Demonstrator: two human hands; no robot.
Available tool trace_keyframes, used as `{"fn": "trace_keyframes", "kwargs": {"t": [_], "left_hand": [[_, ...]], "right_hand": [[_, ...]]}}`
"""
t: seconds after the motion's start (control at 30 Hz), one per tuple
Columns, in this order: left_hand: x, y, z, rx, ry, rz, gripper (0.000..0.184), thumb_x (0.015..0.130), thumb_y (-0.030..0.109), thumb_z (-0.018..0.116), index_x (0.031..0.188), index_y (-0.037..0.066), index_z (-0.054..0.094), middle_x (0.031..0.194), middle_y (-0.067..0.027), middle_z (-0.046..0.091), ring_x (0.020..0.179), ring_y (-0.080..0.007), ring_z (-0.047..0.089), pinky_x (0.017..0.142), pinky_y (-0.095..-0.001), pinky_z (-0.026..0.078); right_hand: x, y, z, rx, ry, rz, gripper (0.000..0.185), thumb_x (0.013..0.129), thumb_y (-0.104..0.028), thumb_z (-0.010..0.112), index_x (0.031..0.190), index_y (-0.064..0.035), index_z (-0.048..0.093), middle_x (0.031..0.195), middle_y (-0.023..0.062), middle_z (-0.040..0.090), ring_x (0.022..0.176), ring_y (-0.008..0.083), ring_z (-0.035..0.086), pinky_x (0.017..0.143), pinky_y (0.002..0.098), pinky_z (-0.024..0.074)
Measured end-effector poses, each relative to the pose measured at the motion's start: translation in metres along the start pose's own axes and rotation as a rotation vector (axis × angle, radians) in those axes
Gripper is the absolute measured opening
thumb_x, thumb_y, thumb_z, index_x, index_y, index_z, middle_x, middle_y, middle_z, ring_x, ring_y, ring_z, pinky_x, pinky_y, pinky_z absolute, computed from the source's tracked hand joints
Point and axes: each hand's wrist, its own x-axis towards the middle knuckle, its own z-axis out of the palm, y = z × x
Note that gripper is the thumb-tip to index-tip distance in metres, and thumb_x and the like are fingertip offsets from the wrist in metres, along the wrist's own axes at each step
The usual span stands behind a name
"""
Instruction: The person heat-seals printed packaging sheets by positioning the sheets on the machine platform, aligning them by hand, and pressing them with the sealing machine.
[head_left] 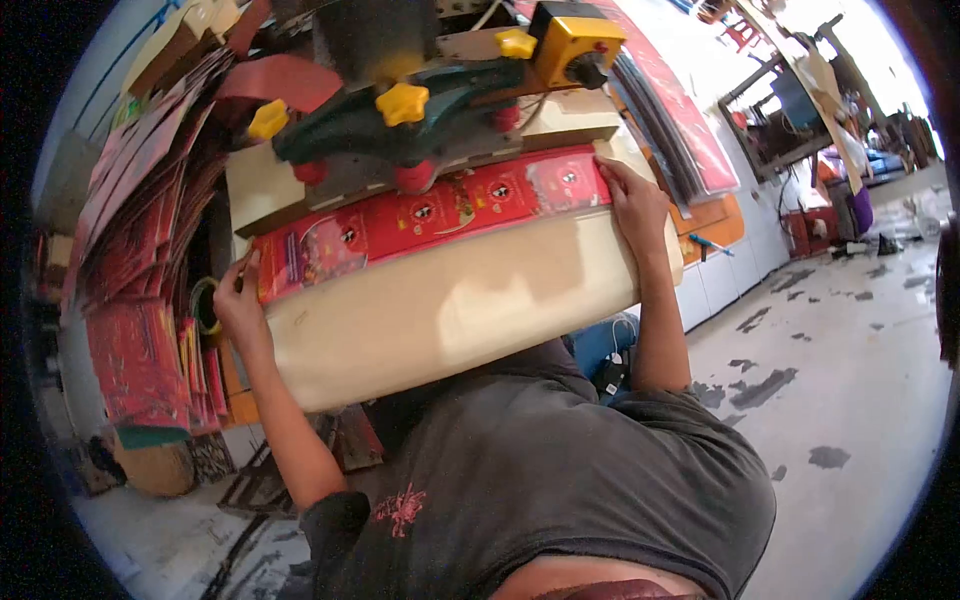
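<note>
A long strip of red printed plastic packaging point(430, 213), with a glossy surface and repeated round emblems, lies across a cream-coloured board point(470, 290) in front of me. Its left end is between the fingers of my left hand point(240, 300). At the opposite end, my right hand point(638, 208) has its thumb and fingers closed on the strip's edge. Just beyond the strip stands a machine with a dark green arm point(450, 118), yellow star-shaped knobs point(403, 103) and red feet. The strip's far edge runs close along the machine's base.
Stacks of red printed sheets point(130, 350) stand on the left beside a roll of tape point(204, 305). A yellow control box point(578, 52) with a black dial sits at the top. To the right are more red sheets point(670, 90) and a blue pen point(710, 244).
</note>
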Motion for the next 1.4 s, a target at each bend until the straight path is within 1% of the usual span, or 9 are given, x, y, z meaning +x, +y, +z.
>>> {"fn": "trace_keyframes", "kwargs": {"t": [0.33, 0.6, 0.73, 0.9, 0.97, 1.13, 1.23, 1.3, 1.4], "left_hand": [[-0.007, 0.028, -0.004, 0.033, -0.015, 0.002, 0.046, 0.097, 0.041, 0.069, 0.113, -0.002, 0.075, 0.099, -0.016, 0.076, 0.093, -0.0237, 0.067, 0.091, -0.0381, 0.048], [-0.005, 0.015, -0.002, -0.028, 0.005, 0.096, 0.044, 0.098, 0.038, 0.069, 0.114, -0.002, 0.074, 0.087, -0.0125, 0.07, 0.081, -0.0192, 0.059, 0.082, -0.0346, 0.049], [0.0, 0.001, 0.0, -0.094, -0.02, -0.033, 0.046, 0.097, 0.039, 0.069, 0.115, -0.004, 0.073, 0.089, -0.015, 0.072, 0.083, -0.0204, 0.062, 0.082, -0.0351, 0.049], [-0.01, 0.007, -0.009, 0.014, -0.04, 0.064, 0.045, 0.099, 0.038, 0.066, 0.117, -0.003, 0.072, 0.107, -0.0219, 0.075, 0.092, -0.0254, 0.07, 0.087, -0.0359, 0.05], [-0.024, 0.029, -0.014, 0.033, -0.078, 0.033, 0.043, 0.1, 0.035, 0.065, 0.119, -0.003, 0.071, 0.108, -0.0213, 0.075, 0.094, -0.0242, 0.07, 0.088, -0.0351, 0.051], [-0.054, 0.064, -0.03, -0.051, -0.118, -0.217, 0.04, 0.1, 0.029, 0.065, 0.122, -0.004, 0.07, 0.107, -0.0188, 0.076, 0.097, -0.0195, 0.07, 0.089, -0.0331, 0.051], [-0.06, 0.06, -0.027, -0.076, -0.016, -0.13, 0.037, 0.099, 0.025, 0.065, 0.121, -0.005, 0.07, 0.106, -0.0172, 0.076, 0.096, -0.0175, 0.07, 0.088, -0.0322, 0.052], [-0.057, 0.048, -0.023, -0.125, -0.053, -0.087, 0.039, 0.099, 0.026, 0.065, 0.121, -0.007, 0.069, 0.114, -0.0162, 0.074, 0.106, -0.0183, 0.067, 0.096, -0.0312, 0.049], [-0.057, 0.045, -0.02, -0.049, -0.02, -0.052, 0.034, 0.099, 0.021, 0.063, 0.118, -0.006, 0.07, 0.109, -0.0197, 0.075, 0.099, -0.0199, 0.07, 0.09, -0.032, 0.051]], "right_hand": [[0.001, 0.013, 0.009, -0.066, 0.028, -0.048, 0.027, 0.1, -0.036, 0.058, 0.122, -0.0306, 0.073, 0.099, 0.0097, 0.076, 0.091, 0.0301, 0.072, 0.077, 0.0426, 0.0544], [0.001, 0.005, 0.003, -0.064, -0.009, 0.003, 0.026, 0.1, -0.036, 0.059, 0.12, -0.0295, 0.074, 0.098, 0.0095, 0.076, 0.09, 0.0302, 0.073, 0.077, 0.0426, 0.0547], [-0.001, 0.002, 0.004, -0.021, 0.025, -0.007, 0.026, 0.1, -0.036, 0.058, 0.119, -0.0285, 0.075, 0.101, 0.0108, 0.076, 0.092, 0.0308, 0.073, 0.079, 0.0423, 0.0549], [-0.004, -0.002, -0.003, 0.164, 0.013, 0.003, 0.031, 0.101, -0.033, 0.06, 0.123, -0.0156, 0.074, 0.111, 0.0176, 0.074, 0.102, 0.03, 0.072, 0.09, 0.0369, 0.0534], [-0.007, 0.008, -0.007, 0.342, -0.106, -0.012, 0.032, 0.103, -0.021, 0.059, 0.126, -0.0024, 0.07, 0.121, 0.0158, 0.073, 0.112, 0.0201, 0.067, 0.1, 0.0325, 0.0483], [-0.024, -0.001, -0.015, 0.32, -0.135, -0.055, 0.032, 0.101, -0.02, 0.058, 0.128, -0.0049, 0.069, 0.121, 0.0192, 0.072, 0.113, 0.0263, 0.068, 0.101, 0.0363, 0.0479], [-0.027, -0.004, -0.012, 0.279, -0.074, -0.045, 0.031, 0.102, -0.019, 0.057, 0.128, -0.0057, 0.07, 0.118, 0.0188, 0.072, 0.11, 0.0273, 0.067, 0.099, 0.0373, 0.0481], [-0.027, -0.002, -0.007, 0.272, -0.048, -0.047, 0.031, 0.102, -0.018, 0.057, 0.127, -0.0058, 0.07, 0.116, 0.0185, 0.073, 0.108, 0.028, 0.067, 0.098, 0.0378, 0.0483], [-0.026, 0.004, -0.004, 0.24, -0.025, -0.081, 0.031, 0.102, -0.017, 0.057, 0.127, -0.006, 0.07, 0.115, 0.018, 0.073, 0.105, 0.0285, 0.067, 0.097, 0.0386, 0.0487]]}}
